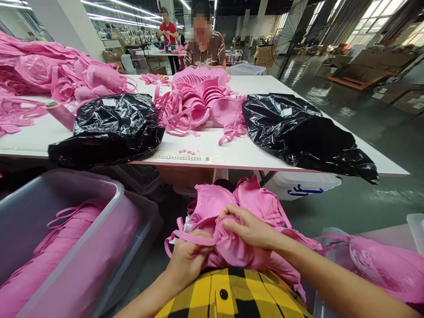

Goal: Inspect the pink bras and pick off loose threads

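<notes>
A pile of pink bras (238,207) lies in my lap above my yellow and black checked shirt (232,293). My left hand (187,260) is closed on a pink strap and the edge of the top bra. My right hand (248,227) grips the same bra from above, fingers curled into the fabric. Both hands are close together on the one garment.
A clear bin (66,229) of stacked pink bras stands at my left; another bin (380,265) with pink bras sits at my right. A white table (232,152) ahead carries two black plastic bags (109,128) (304,132) and heaps of pink bras (198,99). A person (205,48) sits behind it.
</notes>
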{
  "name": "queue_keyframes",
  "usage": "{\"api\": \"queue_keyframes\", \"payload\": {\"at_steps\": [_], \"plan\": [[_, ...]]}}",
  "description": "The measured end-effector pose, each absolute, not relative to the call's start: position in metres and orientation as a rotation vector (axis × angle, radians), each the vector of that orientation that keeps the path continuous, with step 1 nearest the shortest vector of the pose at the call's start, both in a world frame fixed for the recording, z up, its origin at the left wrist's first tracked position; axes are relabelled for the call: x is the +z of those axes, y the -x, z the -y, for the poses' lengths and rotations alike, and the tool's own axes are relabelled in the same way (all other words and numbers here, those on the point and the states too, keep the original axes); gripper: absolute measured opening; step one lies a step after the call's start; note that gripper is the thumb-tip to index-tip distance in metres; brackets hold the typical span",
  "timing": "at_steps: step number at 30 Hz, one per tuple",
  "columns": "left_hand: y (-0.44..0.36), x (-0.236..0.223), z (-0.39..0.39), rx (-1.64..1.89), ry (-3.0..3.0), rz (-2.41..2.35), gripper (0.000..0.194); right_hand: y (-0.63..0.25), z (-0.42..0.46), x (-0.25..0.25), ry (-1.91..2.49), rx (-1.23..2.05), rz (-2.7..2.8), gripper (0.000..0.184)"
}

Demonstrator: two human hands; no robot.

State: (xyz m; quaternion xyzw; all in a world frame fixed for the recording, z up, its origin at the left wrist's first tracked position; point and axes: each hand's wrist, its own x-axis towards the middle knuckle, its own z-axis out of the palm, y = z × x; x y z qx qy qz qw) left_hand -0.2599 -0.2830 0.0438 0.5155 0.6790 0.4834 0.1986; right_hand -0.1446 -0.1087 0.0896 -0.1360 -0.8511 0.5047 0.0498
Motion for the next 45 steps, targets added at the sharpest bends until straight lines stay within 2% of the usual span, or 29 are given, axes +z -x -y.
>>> {"api": "queue_keyframes", "payload": {"at_steps": [3, 5, 7, 13, 17, 20, 26, 34, 37, 40, 45], "plan": [[0.255, 0.043, 0.285, 1.414, -1.454, -1.910, 0.017, 0.145, 0.105, 0.095, 0.275, 1.698, 2.704, 0.020], [0.252, 0.043, 0.286, 1.467, -1.476, -1.900, 0.015, 0.147, 0.109, 0.094, 0.322, 1.809, 2.711, 0.011], [0.250, 0.043, 0.287, 1.478, -1.507, -1.911, 0.015, 0.150, 0.117, 0.090, 0.433, 1.874, 2.616, 0.014], [0.251, 0.055, 0.293, 1.456, -1.656, -1.931, 0.018, 0.157, 0.144, 0.085, 0.500, 1.782, 2.402, 0.015], [0.251, 0.064, 0.290, 1.574, -1.084, -1.894, 0.006, 0.163, 0.144, 0.094, 0.443, 1.880, 2.346, 0.015], [0.250, 0.066, 0.285, 1.680, -0.706, -1.663, 0.010, 0.166, 0.141, 0.099, 0.373, 1.858, 2.386, 0.016], [0.249, 0.063, 0.281, 1.647, -0.565, -1.454, 0.016, 0.164, 0.144, 0.095, 0.385, 1.842, 2.409, 0.019], [0.246, 0.067, 0.272, 1.597, -0.638, -1.506, 0.018, 0.167, 0.142, 0.092, 0.215, 1.566, 2.544, 0.016], [0.252, 0.070, 0.273, 1.588, -0.625, -1.486, 0.013, 0.157, 0.139, 0.097, 0.145, 1.240, 2.479, 0.016], [0.256, 0.066, 0.276, 1.640, -0.513, -1.405, 0.024, 0.141, 0.144, 0.100, 0.092, 0.922, 2.421, 0.014], [0.247, 0.056, 0.273, 1.703, -0.248, -1.166, 0.040, 0.124, 0.163, 0.087, 0.178, 0.738, 2.675, 0.019]]}}
